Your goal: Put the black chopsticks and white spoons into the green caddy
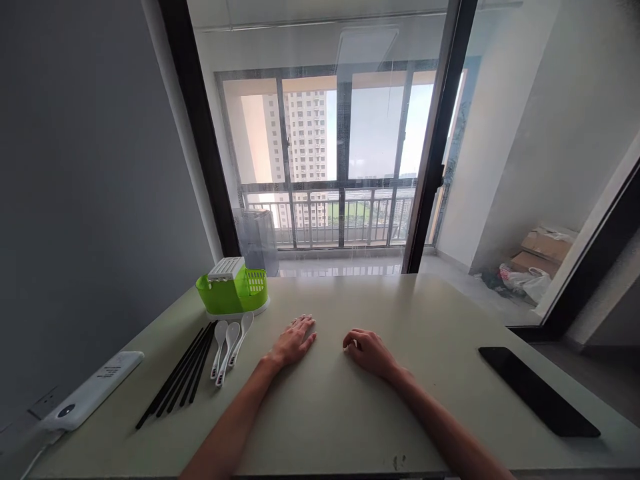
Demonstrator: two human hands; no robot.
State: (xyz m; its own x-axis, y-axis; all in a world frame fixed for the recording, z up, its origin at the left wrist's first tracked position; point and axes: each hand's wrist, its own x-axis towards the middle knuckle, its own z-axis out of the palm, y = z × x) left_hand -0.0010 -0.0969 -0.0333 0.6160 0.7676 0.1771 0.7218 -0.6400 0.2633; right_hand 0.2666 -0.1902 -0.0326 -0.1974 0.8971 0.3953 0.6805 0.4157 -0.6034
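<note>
My left hand [295, 341] lies flat on the pale table with its fingers stretched out and nothing under them that I can see. To its left are three white spoons [229, 337], and beyond those several black chopsticks [183, 377] fanned out side by side. Behind the spoons stands a green and white cutlery holder [227, 297], with a slotted white top on one part and a basket side. My right hand [369, 350] rests on the table, fingers curled in, holding nothing visible. A gap of bare table separates the two hands.
A white power strip [95, 390] with a cable lies at the left edge by the grey wall. On the right lies a flat black phone-like slab [537, 390]. A dark-framed glass door [425, 187] rises behind the table. Cardboard boxes [545, 247] and bags sit beyond it.
</note>
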